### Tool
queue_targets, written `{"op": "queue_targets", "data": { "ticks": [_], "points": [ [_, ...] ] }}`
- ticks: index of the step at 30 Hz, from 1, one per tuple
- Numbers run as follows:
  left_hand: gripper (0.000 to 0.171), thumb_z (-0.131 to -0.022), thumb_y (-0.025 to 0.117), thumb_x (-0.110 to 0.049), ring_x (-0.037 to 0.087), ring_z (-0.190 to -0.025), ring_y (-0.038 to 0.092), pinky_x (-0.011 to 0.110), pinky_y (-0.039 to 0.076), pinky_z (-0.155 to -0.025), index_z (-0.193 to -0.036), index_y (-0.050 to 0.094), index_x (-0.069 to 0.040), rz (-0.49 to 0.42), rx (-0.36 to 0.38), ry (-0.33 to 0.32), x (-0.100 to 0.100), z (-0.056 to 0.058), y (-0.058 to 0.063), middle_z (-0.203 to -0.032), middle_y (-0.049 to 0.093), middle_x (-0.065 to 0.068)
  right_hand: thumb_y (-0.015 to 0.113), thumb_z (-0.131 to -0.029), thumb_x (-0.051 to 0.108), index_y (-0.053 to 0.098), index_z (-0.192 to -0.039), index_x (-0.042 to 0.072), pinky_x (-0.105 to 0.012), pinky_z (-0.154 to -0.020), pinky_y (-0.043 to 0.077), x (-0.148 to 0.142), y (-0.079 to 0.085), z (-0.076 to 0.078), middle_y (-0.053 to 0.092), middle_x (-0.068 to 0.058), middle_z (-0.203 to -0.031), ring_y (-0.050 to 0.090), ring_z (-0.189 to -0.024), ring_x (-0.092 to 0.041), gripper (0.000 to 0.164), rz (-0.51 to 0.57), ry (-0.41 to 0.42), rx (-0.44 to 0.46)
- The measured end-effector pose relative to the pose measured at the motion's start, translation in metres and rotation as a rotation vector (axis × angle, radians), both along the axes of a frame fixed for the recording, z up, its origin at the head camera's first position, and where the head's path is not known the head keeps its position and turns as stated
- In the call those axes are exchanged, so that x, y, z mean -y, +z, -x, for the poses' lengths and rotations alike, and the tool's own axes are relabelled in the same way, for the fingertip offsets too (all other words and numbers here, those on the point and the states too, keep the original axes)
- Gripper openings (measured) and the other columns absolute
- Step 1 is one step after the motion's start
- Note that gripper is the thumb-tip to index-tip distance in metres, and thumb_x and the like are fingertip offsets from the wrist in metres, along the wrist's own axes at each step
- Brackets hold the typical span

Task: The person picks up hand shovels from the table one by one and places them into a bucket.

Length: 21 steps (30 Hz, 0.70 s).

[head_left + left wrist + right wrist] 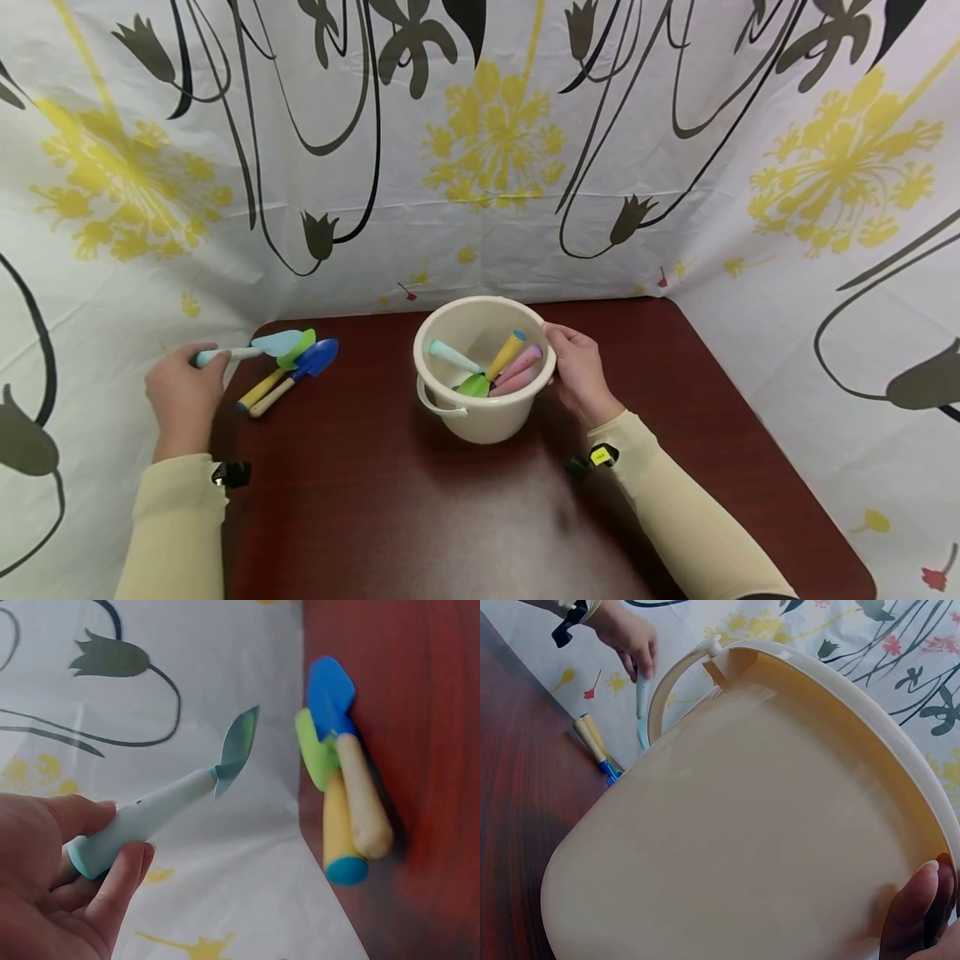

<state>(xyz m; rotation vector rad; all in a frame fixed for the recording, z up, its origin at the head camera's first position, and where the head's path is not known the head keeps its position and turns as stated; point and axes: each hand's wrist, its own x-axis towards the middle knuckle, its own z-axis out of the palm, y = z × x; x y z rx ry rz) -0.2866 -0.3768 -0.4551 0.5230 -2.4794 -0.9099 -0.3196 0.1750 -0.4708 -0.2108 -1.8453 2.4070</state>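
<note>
My left hand [183, 387] holds a light-blue toy trowel [157, 814] by its handle, thumb and fingers round the handle's end. In the left wrist view its blade points away from the hand. Beside it on the table lie a blue trowel [317, 358] with a pale wooden handle and a green trowel [316, 750] with a yellow handle, one overlapping the other. At the table's middle my right hand [579, 367] grips the rim of a cream bucket [487, 421]. Inside the bucket are several tool handles, including a yellow handle [506, 354] and a pink handle [521, 362].
The dark red table [360, 517] has rounded corners. A white cloth [480, 242] with yellow and grey flower prints hangs behind it and along both sides. The bucket's handle [438, 407] hangs down on its left front. Each wrist wears a dark strap.
</note>
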Motion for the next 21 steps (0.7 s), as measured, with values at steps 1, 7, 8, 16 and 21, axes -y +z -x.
{"op": "queue_targets", "data": {
  "ticks": [1,7,8,16,21],
  "points": [
    [0.045,-0.11,0.067,-0.032,0.045,-0.113,0.063,0.047,0.049,-0.085,-0.14,0.073,0.001,-0.009,0.008,-0.001,-0.001,0.0,0.003,-0.123,0.075,0.028,0.07,-0.11,0.027,0.074,-0.13,-0.002,-0.023,-0.044,0.045,0.0,0.0,0.0,0.076,-0.008,-0.091,0.061,-0.054,-0.01,0.036,-0.001,0.001,0.0],
    [0.043,-0.11,0.069,-0.038,0.03,-0.092,0.059,0.037,0.042,-0.075,-0.135,0.078,-0.004,-0.004,0.001,-0.021,-0.011,-0.001,0.015,-0.114,0.076,0.022,0.071,-0.11,0.028,0.074,-0.13,-0.004,-0.023,-0.045,0.045,-0.001,-0.001,0.0,0.076,-0.007,-0.09,0.061,-0.054,-0.01,0.038,0.004,0.001,-0.005],
    [0.043,-0.109,0.07,-0.039,0.028,-0.088,0.058,0.037,0.042,-0.074,-0.134,0.079,-0.005,-0.003,-0.004,-0.031,-0.013,-0.001,0.017,-0.111,0.076,0.02,0.071,-0.11,0.027,0.074,-0.13,-0.004,-0.023,-0.045,0.045,-0.001,-0.001,0.001,0.076,-0.007,-0.089,0.062,-0.054,-0.01,0.038,0.006,-0.001,-0.006],
    [0.046,-0.104,0.075,-0.052,0.017,-0.078,0.055,0.029,0.044,-0.063,-0.126,0.083,-0.012,-0.086,-0.035,-0.131,-0.033,-0.003,0.041,-0.086,0.07,-0.01,0.072,-0.109,0.026,0.074,-0.128,-0.006,-0.023,-0.044,0.046,-0.001,-0.001,0.001,0.075,-0.007,-0.088,0.062,-0.054,-0.01,0.037,0.012,-0.003,-0.007],
    [0.047,-0.102,0.077,-0.052,0.019,-0.082,0.054,0.029,0.043,-0.062,-0.126,0.083,-0.012,-0.107,-0.083,-0.202,-0.053,-0.005,0.054,-0.095,0.071,-0.008,0.071,-0.11,0.026,0.074,-0.129,-0.005,-0.023,-0.043,0.045,-0.001,-0.001,0.002,0.075,-0.007,-0.088,0.061,-0.053,-0.01,0.036,0.016,-0.004,-0.009]
  ]
}}
